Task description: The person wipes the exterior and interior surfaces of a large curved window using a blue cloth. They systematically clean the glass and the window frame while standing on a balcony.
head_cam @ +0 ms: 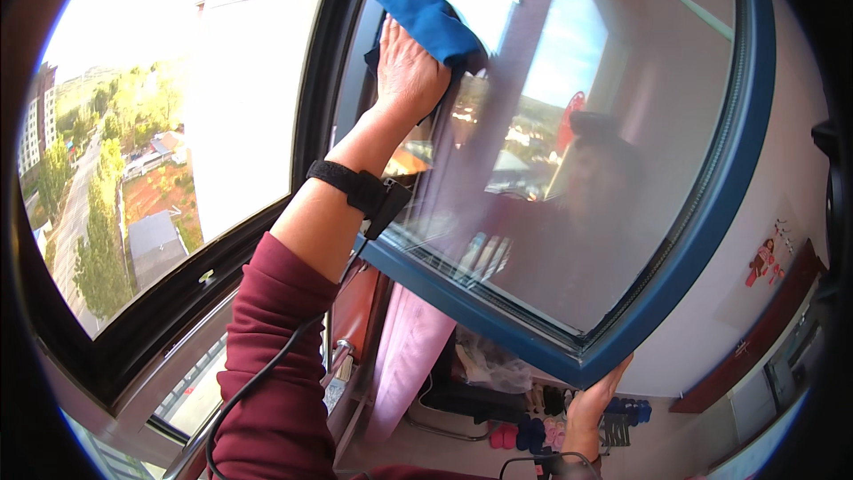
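My left hand holds a folded blue cloth against the upper left of an open casement window's glass pane, close to the frame's side edge. Part of the cloth hangs below the palm. At the bottom, my right hand grips the lower corner of the blue sash frame from underneath; some of its fingers are hidden behind the frame. Hazy reflections of a person, sky and buildings show in the glass. A black strap with a small device circles my left wrist.
The dark fixed window frame borders an opening high above a road and trees. Below the sash hang pink curtains. Shoes and a black chair are on the floor. A cable runs along my left sleeve.
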The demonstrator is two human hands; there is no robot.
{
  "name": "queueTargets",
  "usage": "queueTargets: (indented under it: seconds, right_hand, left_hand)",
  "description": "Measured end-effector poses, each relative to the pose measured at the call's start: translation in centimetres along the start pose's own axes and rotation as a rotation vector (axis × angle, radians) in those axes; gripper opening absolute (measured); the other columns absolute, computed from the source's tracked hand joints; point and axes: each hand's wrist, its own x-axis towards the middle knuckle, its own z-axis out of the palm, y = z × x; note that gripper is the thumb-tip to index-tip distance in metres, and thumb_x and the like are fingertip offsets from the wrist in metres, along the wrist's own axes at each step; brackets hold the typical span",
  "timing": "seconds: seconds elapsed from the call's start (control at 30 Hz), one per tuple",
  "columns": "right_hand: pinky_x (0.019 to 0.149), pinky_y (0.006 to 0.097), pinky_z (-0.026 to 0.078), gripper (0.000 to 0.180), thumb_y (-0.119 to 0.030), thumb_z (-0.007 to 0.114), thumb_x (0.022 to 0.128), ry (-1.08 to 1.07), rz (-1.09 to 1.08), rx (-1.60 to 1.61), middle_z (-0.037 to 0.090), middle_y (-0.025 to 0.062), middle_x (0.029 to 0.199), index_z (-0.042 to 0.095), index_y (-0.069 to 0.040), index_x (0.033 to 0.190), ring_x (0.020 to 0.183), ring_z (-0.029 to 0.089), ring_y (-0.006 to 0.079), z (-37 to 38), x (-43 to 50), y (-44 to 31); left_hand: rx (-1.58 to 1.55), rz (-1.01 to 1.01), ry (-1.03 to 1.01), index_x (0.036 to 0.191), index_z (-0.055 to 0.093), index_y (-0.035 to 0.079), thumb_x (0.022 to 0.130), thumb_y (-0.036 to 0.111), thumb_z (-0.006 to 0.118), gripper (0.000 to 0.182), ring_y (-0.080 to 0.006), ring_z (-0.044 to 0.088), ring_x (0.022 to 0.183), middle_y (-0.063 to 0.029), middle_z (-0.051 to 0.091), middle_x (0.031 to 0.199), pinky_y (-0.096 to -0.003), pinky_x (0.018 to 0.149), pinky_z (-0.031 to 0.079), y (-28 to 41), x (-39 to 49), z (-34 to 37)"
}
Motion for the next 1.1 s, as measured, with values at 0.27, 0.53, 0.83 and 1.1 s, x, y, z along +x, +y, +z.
queueTargets:
  seconds: [0.27, 0.53, 0.83, 1.1]
  right_hand:
    - [0.121, 0.038, 0.029, 0.061, -0.047, 0.034, 0.112, -0.035, -0.003, -0.064, 0.036, 0.0096, 0.159, 0.024, -0.012, 0.162, 0.145, 0.038, 0.0237, 0.3, -0.1, -0.6]
    - [0.122, 0.0394, 0.028, 0.052, -0.032, 0.027, 0.113, -0.083, -0.008, -0.076, 0.033, 0.012, 0.161, 0.025, -0.012, 0.161, 0.146, 0.035, 0.0268, 0.5, 0.2, -1.3]
    - [0.12, 0.038, 0.031, 0.049, -0.03, 0.027, 0.114, -0.04, 0.006, -0.025, 0.037, 0.0119, 0.158, 0.028, -0.011, 0.159, 0.143, 0.039, 0.0247, 0.9, 0.7, -0.7]
    - [0.117, 0.0364, 0.035, 0.049, -0.034, 0.03, 0.114, -0.02, 0.014, -0.107, 0.042, 0.0112, 0.154, 0.029, -0.012, 0.159, 0.139, 0.044, 0.0234, 0.4, 0.5, -0.7]
  left_hand:
    - [0.119, -0.333, -0.214, 0.144, 0.054, -0.002, 0.103, 0.04, 0.041, 0.059, -0.0486, 0.021, 0.153, -0.0331, 0.035, 0.158, -0.0645, 0.124, 0.012, 6.1, 13.6, 1.6]
    - [-0.176, 0.435, 0.156, 0.143, 0.058, 0.015, 0.102, 0.052, 0.044, 0.057, -0.0368, 0.031, 0.153, -0.0127, 0.047, 0.157, -0.0714, 0.121, 0.01, 25.8, 9.7, -0.2]
    - [-0.215, 0.659, 0.198, 0.15, 0.053, 0.021, 0.101, 0.058, 0.043, 0.062, -0.0258, 0.034, 0.153, -0.0063, 0.044, 0.161, -0.0574, 0.127, 0.017, 25.4, 11.4, 1.9]
    - [-0.162, 0.098, 0.106, 0.156, 0.04, 0.006, 0.104, 0.046, 0.041, 0.065, -0.0335, 0.02, 0.157, -0.0157, 0.028, 0.168, -0.0537, 0.127, 0.015, 10.6, 22.2, 3.3]
